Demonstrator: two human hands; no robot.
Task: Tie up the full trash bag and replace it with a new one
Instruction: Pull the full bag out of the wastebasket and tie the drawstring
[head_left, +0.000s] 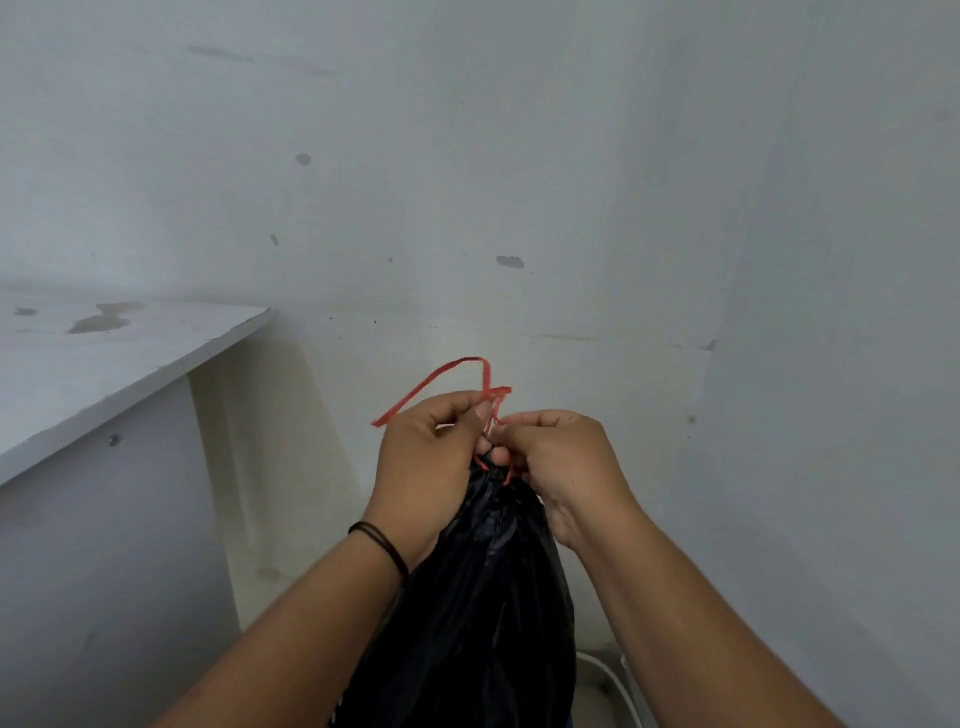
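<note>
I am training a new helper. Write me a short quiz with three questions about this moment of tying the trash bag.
1. True or false: both hands work at the gathered neck of the black trash bag.
2. What colour is the drawstring?
3. Which wrist wears the dark band: A left, B right?

Key: 1 true, the left hand and the right hand meet there; 2 red; 3 A.

Dim, flat, cool-grey light; no glare anywhere.

You are working under soft diffuse light: the wall (467, 156) reads evenly grey, brighter toward 10 o'clock. Faint shadow lies under the shelf (104, 353) at 8 o'clock. The black bag (483, 597) loses nearly all fold detail. Overall focus is slightly soft, and straight edges bow near the frame borders, typical wide-angle distortion.
</note>
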